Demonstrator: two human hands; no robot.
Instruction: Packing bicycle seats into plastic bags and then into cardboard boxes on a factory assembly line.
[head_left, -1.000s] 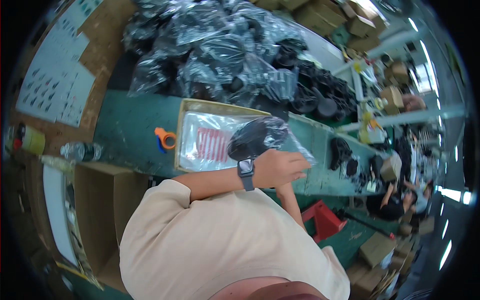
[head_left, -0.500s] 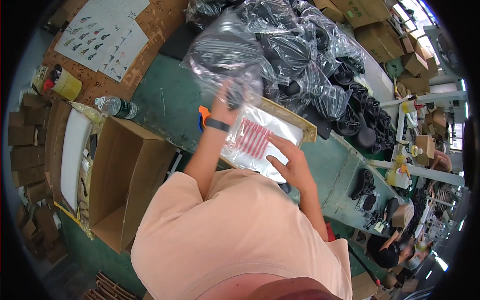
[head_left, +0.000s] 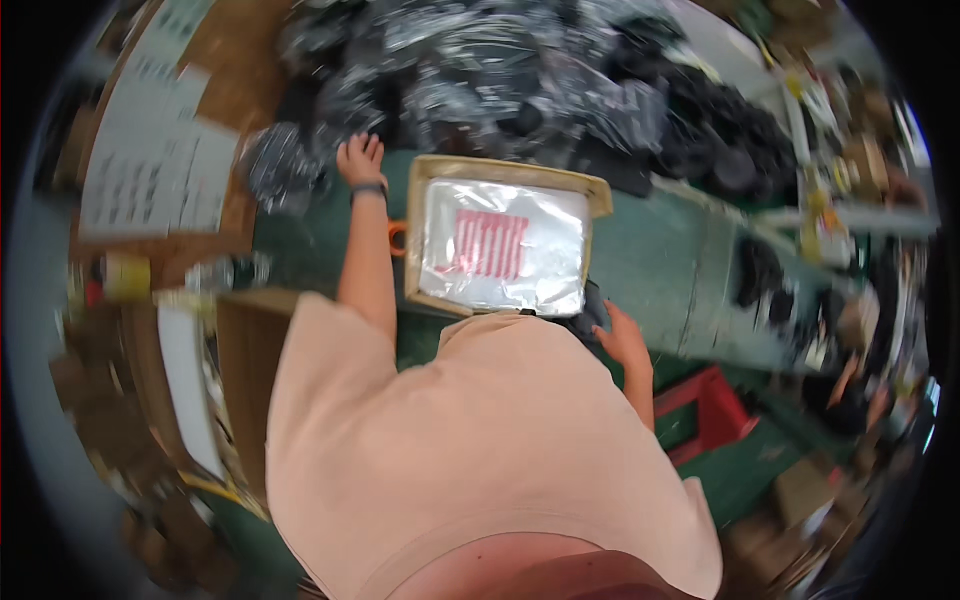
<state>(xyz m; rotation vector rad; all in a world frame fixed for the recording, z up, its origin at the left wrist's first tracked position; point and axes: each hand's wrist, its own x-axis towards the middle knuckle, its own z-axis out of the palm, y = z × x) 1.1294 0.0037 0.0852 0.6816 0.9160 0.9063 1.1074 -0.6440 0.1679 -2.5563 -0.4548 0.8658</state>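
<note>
A shallow cardboard box (head_left: 415,225) stands on the green table in front of me, with a stack of clear plastic bags printed in red (head_left: 490,243) inside. My left hand (head_left: 362,162) is stretched past the box's left side, fingers spread and holding nothing. It is nearest to a dark item in clear plastic wrap (head_left: 287,168) and the edge of the large wrapped heap (head_left: 480,90). My right hand (head_left: 625,335) is low at the box's near right corner, fingers apart, beside a dark object (head_left: 588,312); whether they touch is unclear.
An orange-handled tool (head_left: 398,238) lies by the box's left wall. Farther left are a plastic bottle (head_left: 235,270), a yellow container (head_left: 127,275) and an open carton (head_left: 245,365). Unwrapped black items (head_left: 710,130) lie at the back right, and a red frame (head_left: 715,415) stands below the table.
My left hand has let go of the plastic-wrapped dark item, which now lies at the left. My right hand has left the printed bags and moved down to the right. The view has turned.
</note>
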